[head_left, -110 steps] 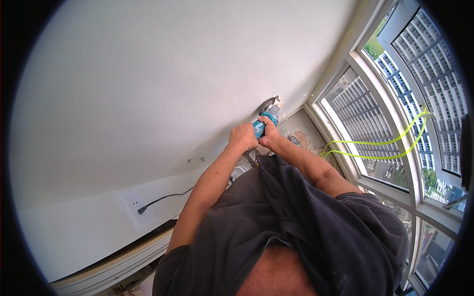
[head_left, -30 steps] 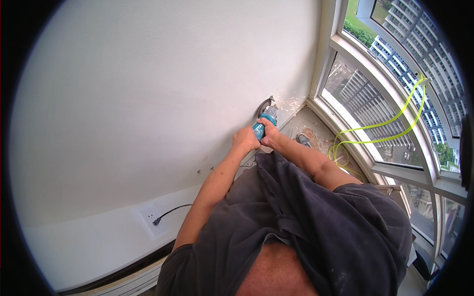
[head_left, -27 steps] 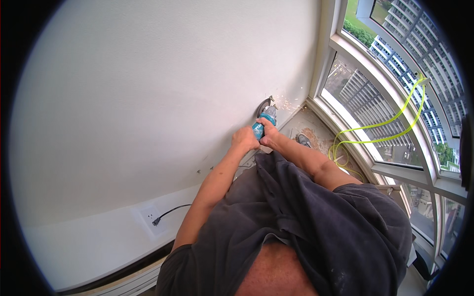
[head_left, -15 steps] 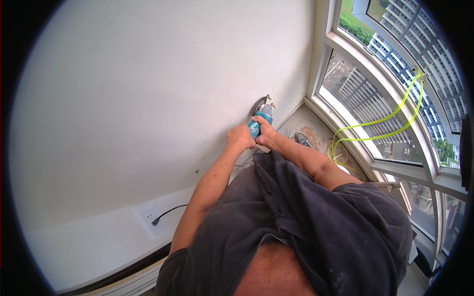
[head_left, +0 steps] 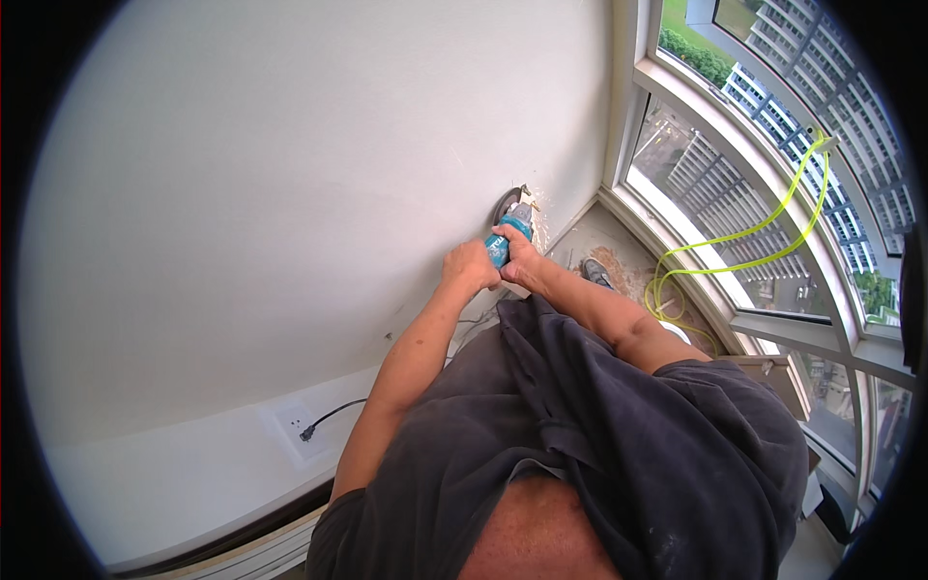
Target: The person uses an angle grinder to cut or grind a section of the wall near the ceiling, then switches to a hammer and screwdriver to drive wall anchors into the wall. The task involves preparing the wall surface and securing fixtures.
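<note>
Both my hands are closed around a teal angle grinder (head_left: pixel 515 227) beside the wall, low down near the corner. Its dark round disc (head_left: pixel 507 202) stands at the wall surface, next to small brass-coloured fittings (head_left: pixel 533 202) that stick out there. Bright specks, like sparks or chips, spread to the right of the grinder head. My left hand (head_left: pixel 470 265) wraps the rear of the body, and my right hand (head_left: pixel 519 257) grips it just ahead, thumb across the top. The grinder's back end is hidden by my hands.
Windows (head_left: pixel 710 184) line the right side, with a yellow-green cord (head_left: pixel 720 274) looped from a window part to the floor. Reddish-brown debris (head_left: pixel 619 266) lies by my shoe (head_left: pixel 596 274). A black plug (head_left: pixel 307 433) sits at a wall socket (head_left: pixel 292 422), lower left.
Bright specks now fly beside the grinder head, where none showed before. The disc has shifted slightly against the fittings, and both hands keep their grip.
</note>
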### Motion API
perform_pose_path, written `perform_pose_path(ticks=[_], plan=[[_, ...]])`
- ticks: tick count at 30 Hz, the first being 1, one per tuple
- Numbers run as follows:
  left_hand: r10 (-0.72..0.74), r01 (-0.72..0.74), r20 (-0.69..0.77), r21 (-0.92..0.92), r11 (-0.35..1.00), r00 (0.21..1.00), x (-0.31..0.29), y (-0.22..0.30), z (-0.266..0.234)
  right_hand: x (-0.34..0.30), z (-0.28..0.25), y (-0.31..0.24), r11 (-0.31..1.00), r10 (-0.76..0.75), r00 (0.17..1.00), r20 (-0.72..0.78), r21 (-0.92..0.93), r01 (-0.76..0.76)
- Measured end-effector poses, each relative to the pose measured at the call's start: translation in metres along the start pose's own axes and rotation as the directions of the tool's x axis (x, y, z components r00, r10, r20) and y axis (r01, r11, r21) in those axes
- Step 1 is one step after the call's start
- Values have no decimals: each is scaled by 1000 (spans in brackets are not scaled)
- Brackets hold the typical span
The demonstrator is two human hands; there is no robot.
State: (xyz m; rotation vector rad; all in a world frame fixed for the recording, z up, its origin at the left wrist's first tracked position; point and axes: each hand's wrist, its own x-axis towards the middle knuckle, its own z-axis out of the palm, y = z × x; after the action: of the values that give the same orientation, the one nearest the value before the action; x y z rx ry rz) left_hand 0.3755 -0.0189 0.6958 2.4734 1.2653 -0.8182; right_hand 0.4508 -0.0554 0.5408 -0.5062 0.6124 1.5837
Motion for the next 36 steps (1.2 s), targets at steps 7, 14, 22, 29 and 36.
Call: perform_pose_path(ticks=[7,14,22,29,36], plan=[[3,-3,3,13,1000,1000,-1,3,-4,0,1,-1,1000,-12,1000,-5,1,12],[11,-10,-20,24,1000,1000,-5,3,-5,-11,8,2,1000,-13,1000,24,17,12],[13,-12,-39,26,1000,999,-9,8,-11,-14,12,0,999,-52,997,57,16,51],[9,-7,-45,26,1000,999,-14,11,-16,-26,20,0,996,-89,995,47,12,89],[-11,12,-41,33,999,999,-14,14,-17,-23,18,-1,994,-111,992,58,4,111]])
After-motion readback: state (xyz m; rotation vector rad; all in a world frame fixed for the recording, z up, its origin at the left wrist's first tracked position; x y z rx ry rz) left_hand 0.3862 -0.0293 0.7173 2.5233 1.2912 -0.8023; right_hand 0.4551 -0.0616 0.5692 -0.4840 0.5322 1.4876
